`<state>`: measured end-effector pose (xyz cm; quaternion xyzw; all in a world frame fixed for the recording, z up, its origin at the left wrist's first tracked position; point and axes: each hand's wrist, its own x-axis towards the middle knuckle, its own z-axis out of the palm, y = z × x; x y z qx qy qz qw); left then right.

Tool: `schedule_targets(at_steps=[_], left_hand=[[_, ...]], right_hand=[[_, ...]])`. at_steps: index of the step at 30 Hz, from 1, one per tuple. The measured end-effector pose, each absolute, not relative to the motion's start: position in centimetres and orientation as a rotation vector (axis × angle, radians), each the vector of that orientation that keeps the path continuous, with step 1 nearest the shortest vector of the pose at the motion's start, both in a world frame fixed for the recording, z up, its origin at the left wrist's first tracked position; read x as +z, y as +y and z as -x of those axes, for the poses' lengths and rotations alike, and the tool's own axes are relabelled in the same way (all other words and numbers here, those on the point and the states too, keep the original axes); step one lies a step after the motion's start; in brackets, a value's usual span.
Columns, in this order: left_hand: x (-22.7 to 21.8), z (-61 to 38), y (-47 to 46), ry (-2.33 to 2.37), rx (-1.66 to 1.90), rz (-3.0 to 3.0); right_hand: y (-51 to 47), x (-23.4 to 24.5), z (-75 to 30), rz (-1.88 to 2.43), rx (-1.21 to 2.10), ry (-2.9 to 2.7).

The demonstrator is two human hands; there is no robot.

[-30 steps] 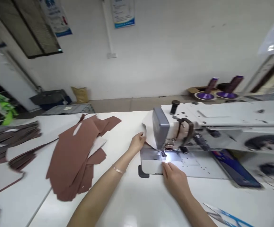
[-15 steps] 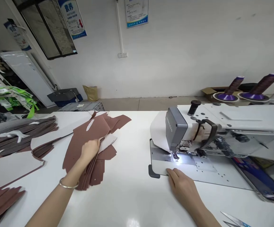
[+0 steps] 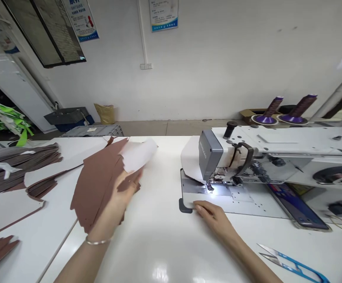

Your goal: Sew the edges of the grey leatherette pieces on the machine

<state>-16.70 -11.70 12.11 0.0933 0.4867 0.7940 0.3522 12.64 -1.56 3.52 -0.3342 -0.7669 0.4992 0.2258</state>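
My left hand (image 3: pixel 120 198) is closed on a brown cut piece (image 3: pixel 135 157) with a white underside, lifted off the pile of brown cut pieces (image 3: pixel 95 182) and blurred by motion. My right hand (image 3: pixel 213 216) rests with its fingers flat and open on the table at the front edge of the sewing machine's bed plate (image 3: pixel 232 200). The white sewing machine (image 3: pixel 277 153) stands at the right, its needle area (image 3: pixel 209 188) lit. A white piece lies under the machine head at the left.
More stacks of brown and white pieces (image 3: pixel 17 169) lie at the left. Blue thread snips (image 3: pixel 291 263) lie at the front right. A phone (image 3: pixel 297 206) rests on the machine bed. Two purple thread cones (image 3: pixel 283 110) stand behind the machine.
My left hand left the needle area, reached to the brown pile and has lifted one piece, swinging it toward the right. My right hand stayed at the bed plate's front edge.
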Motion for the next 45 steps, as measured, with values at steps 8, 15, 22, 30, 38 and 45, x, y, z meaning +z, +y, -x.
schedule_targets(at_steps=[8, 15, 22, 30, 38, 45], left_hand=[[4.8, 4.4, -12.3, 1.315, 1.530, -0.368], [4.6, 5.5, -13.1, 1.453, 1.423, -0.368], [2.9, 5.0, -12.8, 1.554, 1.332, -0.547], [8.5, 6.2, -11.1, 2.009, 1.072, -1.794], [3.2, 0.5, -2.7, 1.664, 0.450, -2.632], [3.4, -1.4, -1.8, 1.977, 0.110, -2.633]], right_hand=[[-2.0, 5.8, -10.7, 1.334, 2.198, -1.480], [-0.1, 6.2, -13.9, 1.355, 2.346, -1.116], [-0.9, 6.7, -13.9, 1.524, 2.047, -1.737], [0.0, 6.6, -14.7, 1.428, 0.429, -2.927], [2.3, 5.7, -14.8, 1.587, 0.313, -2.784], [1.4, 5.0, -14.4, 1.701, 0.262, -2.693]])
